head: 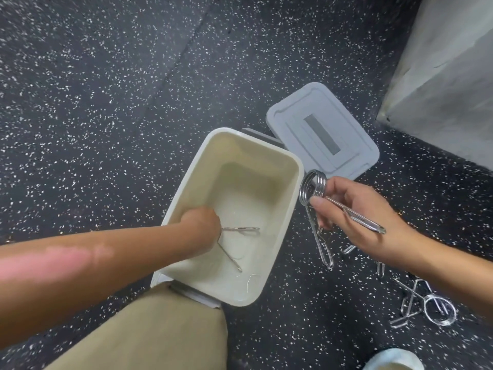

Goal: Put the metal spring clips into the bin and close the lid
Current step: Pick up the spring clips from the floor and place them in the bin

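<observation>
Your knee (165, 332), in tan fabric, sits nearest the lens at bottom centre, its top edge against the near end of the bin. Floor (106, 89): dark rubber with white flecks, a seam running diagonally toward the upper middle. Grey block (448, 76): upper right corner, standing on the floor. Bin (282, 217): cream, rectangular, open, on the floor at centre, tilted diagonally in view. Lid (296, 129): grey, off the bin, flat on the floor just beyond the bin's far right corner. Left hand (201, 222): your forearm crosses the near left rim and the hand is down inside the bin, fingers curled closed on a spring clip (234, 244) whose two wire arms stick out over the bin floor. Right hand (354, 217): held just right of the bin's rim, outside it, thumb and fingers pinching a second spring clip (314, 188); coil uppermost, one arm hanging down, the other lying across your fingers. Loose clips (426, 308): on the floor at lower right, beneath your right forearm; exact count cannot be told, partly hidden and blurred. White shoe tip (394, 360): bottom right edge.
</observation>
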Tool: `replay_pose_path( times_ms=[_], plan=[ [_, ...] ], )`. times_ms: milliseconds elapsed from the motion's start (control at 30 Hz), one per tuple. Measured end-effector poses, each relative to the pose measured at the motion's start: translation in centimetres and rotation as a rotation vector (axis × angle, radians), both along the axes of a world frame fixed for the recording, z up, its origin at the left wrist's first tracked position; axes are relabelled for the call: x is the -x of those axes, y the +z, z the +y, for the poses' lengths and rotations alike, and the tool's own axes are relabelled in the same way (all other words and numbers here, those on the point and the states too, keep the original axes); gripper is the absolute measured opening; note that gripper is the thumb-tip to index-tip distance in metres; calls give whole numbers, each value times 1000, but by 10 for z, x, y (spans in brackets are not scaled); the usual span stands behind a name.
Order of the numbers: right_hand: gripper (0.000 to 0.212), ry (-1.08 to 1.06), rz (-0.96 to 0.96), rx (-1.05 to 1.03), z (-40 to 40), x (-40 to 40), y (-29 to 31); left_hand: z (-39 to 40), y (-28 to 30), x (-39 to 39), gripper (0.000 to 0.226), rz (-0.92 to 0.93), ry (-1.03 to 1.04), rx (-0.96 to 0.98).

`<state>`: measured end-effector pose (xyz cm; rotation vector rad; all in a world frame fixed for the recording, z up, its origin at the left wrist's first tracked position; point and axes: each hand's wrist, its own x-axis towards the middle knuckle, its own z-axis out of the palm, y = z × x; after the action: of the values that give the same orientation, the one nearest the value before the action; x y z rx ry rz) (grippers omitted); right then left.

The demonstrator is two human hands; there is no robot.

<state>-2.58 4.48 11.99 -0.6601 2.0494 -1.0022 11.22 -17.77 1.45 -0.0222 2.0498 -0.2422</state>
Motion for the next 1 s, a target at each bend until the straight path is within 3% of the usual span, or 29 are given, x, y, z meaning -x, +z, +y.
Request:
replay_pose_path(
  times_ms=[267,367,533,633,900,1000],
  plan=[
    [22,24,42,-42,-3,-4,1,-1,8,-5,37,96,0,-14],
    [20,55,73,-43,-10,-4,3,-2,17,-7,37,142,63,-35],
    [15,126,183,-27,-31,-2,7,-9,41,-10,18,291,245,-126],
    [19,235,375,3,-51,-1,14,-12,60,-15,34,371,411,-174],
    [8,797,1002,61,-118,7,-8,-37,96,-24,45,517,468,-151],
    [28,1056,1118,2,-131,12,-40,-43,99,-26,45,528,450,-140]
  ],
)
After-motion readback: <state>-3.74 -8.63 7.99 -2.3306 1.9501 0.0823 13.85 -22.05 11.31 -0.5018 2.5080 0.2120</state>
